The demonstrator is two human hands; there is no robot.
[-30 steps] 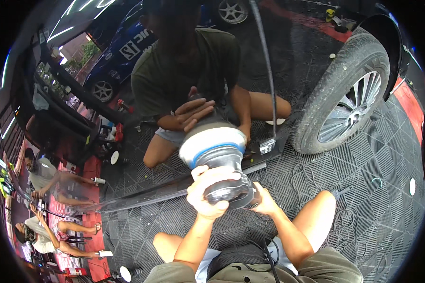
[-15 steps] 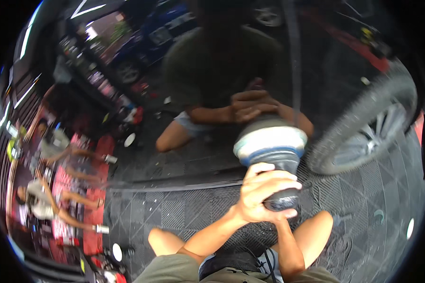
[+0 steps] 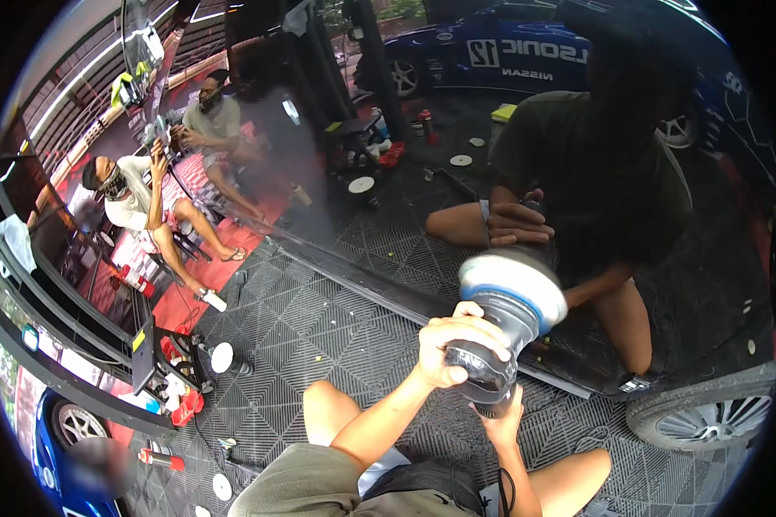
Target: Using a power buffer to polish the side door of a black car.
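A black car polisher (image 3: 510, 320) with a round white and blue pad (image 3: 513, 289) is held up to the shiny black side panel (image 3: 388, 224) of a car. The pad faces the panel and seems to touch it; its white face is blurred. My left hand (image 3: 459, 345) wraps over the polisher's black head and handle, fingers closed. Below it, my right hand (image 3: 502, 415) closes around the rear end of the polisher's body, its fingers partly hidden behind the tool. My arms and the polisher are mirrored in the panel.
A car wheel (image 3: 707, 415) is at the lower right. Dark ribbed tiles (image 3: 319, 340) cover the floor. A seated person (image 3: 138, 194) is at the left, doubled in the panel's reflection. A small black cart (image 3: 159, 353) with supplies and a red-topped bottle (image 3: 162, 459) stand at lower left, near a blue car (image 3: 47, 448).
My view has turned, so the wheel now sits lower and more of the left side shows. The polisher is farther from the wheel and tilted differently, still in both hands.
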